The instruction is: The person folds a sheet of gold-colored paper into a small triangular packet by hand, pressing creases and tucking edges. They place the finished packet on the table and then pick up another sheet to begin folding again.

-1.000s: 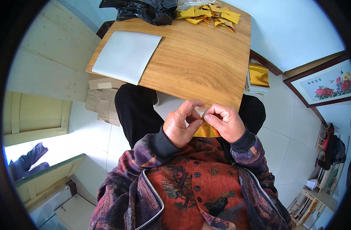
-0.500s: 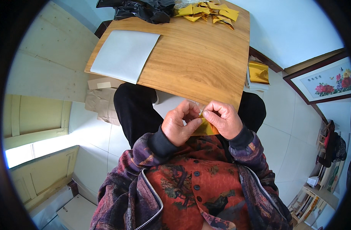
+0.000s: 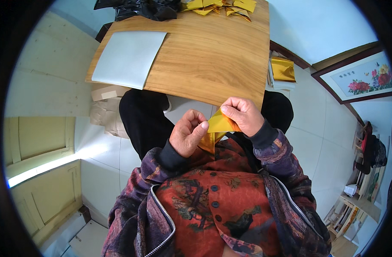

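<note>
Above my lap, just short of the table's near edge, I hold a sheet of shiny gold foil paper [image 3: 219, 123]. My right hand [image 3: 244, 116] is closed on its upper right part, thumb pressed against the bent fingers. On the other side my left hand [image 3: 187, 133] pinches the left edge between thumb and fingers. The paper is folded, with a slanting upper edge between the hands and a darker gold flap hanging to a point below. Parts of it are hidden behind my fingers.
Ahead stands a wooden table [image 3: 209, 55] with a grey-white sheet [image 3: 129, 58] at its left. Folded gold pieces [image 3: 243, 6] and a black plastic bag [image 3: 149, 9] lie at its far edge. Right of it, gold paper [image 3: 283, 70] tops a stack. A framed flower picture [image 3: 360, 79] leans at right.
My hands have moved apart, the right one going up and away from the left. The gold paper between them is now stretched out, showing a slanted fold and a hanging flap.
</note>
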The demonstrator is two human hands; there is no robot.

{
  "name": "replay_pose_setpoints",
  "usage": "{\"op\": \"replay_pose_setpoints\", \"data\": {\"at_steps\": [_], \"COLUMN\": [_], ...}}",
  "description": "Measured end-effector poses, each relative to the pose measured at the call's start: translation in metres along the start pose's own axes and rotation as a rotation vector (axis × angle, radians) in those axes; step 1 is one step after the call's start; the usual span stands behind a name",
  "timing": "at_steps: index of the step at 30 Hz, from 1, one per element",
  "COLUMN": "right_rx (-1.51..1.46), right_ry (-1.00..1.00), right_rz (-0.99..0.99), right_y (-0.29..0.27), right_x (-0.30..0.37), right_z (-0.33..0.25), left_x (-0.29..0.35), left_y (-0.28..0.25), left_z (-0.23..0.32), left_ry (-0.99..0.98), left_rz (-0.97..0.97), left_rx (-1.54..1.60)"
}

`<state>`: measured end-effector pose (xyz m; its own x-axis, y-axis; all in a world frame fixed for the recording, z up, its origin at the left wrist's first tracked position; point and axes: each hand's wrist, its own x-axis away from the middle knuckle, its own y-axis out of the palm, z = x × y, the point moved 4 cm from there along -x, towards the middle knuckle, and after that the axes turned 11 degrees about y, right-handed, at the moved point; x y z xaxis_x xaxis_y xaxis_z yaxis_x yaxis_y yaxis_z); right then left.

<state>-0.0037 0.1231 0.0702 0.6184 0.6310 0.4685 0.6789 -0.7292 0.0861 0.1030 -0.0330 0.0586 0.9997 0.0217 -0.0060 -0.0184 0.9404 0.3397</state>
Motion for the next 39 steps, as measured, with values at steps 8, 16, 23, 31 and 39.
{"op": "replay_pose_setpoints", "data": {"at_steps": [8, 16, 23, 31, 39], "right_rx": [-0.004, 0.125, 0.196, 0.258, 0.377], "right_ry": [-0.027, -0.149, -0.219, -0.274, -0.427], "right_rz": [0.014, 0.027, 0.106, 0.196, 0.278], "right_y": [-0.002, 0.001, 0.004, 0.006, 0.017], "right_x": [0.000, 0.005, 0.011, 0.017, 0.029], "right_z": [0.005, -0.002, -0.009, -0.015, -0.027], "left_x": [0.015, 0.015, 0.016, 0.015, 0.008], "left_y": [0.000, 0.006, 0.008, 0.011, 0.010], "left_z": [-0.011, -0.003, 0.009, 0.020, 0.011], "left_ry": [-0.062, 0.011, 0.066, 0.164, 0.163], "left_rz": [-0.014, 0.053, -0.006, -0.008, 0.194], "left_rx": [0.212, 0.044, -0.263, -0.071, -0.097]}}
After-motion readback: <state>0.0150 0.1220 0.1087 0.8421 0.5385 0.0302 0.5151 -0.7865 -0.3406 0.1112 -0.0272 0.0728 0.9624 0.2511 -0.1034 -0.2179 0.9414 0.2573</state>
